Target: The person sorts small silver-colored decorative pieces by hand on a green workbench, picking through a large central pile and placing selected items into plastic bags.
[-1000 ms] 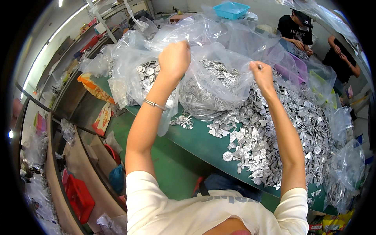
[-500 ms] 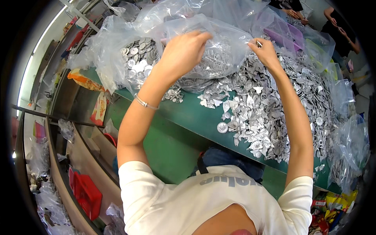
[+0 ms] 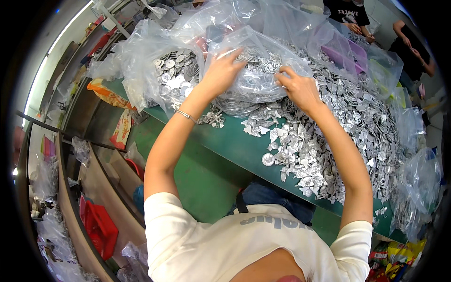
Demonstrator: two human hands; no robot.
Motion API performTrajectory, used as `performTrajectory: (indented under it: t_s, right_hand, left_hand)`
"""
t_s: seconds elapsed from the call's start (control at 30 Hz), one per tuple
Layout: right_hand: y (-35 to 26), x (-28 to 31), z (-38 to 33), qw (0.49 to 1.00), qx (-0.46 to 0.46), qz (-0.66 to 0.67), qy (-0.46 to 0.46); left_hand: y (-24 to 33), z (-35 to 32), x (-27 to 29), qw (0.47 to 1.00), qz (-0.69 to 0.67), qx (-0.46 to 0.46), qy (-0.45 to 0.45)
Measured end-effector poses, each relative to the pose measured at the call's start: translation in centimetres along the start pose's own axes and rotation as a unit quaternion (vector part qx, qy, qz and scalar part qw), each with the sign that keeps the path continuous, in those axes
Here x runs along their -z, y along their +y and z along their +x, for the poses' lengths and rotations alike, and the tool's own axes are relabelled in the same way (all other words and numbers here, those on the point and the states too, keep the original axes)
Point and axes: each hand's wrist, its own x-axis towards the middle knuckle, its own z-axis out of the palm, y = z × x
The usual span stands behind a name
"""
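A clear plastic bag (image 3: 258, 89) holding many small silver metal pieces lies on the green table (image 3: 225, 138). My left hand (image 3: 223, 73) rests at the bag's left side, fingers spread over the film. On the bag's right side is my right hand (image 3: 300, 89), its fingers bent and apart, pointing in toward the metal pieces; nothing shows in it. To the left, another clear bag holds round silver discs (image 3: 176, 70). A large heap of flat silver metal pieces (image 3: 347, 127) spreads to the right of my right hand.
Behind the bags stands a purple basket (image 3: 345, 54) among more plastic film. Two other people in black (image 3: 350, 16) work at the far right. Shelving with a red basket (image 3: 98, 228) runs along the left. A few small metal pieces (image 3: 213, 117) lie near the table's front edge.
Both hands have come down and closer together over the bag. The bag's raised rim has dropped, and the small metal thing in my right fingers no longer shows.
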Motion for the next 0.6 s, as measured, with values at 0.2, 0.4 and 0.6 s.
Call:
performTrajectory:
  t_s: [0.2,0.4,0.6]
  right_hand:
    - [1.5,-1.9,-1.0,0.985,-0.118,-0.015,-0.123]
    - [3.9,-4.1,1.2,0.977,-0.168,-0.091,-0.092]
    - [4.4,-4.9,3.1,0.946,-0.275,-0.107,-0.130]
  left_hand:
    - [-2.4,-1.2,-0.9,0.989,-0.117,0.035,-0.084]
    - [-4.1,0.5,-2.6,0.973,-0.172,0.154,0.000]
    - [-5.1,3.8,-3.8,0.898,-0.197,0.393,-0.006]
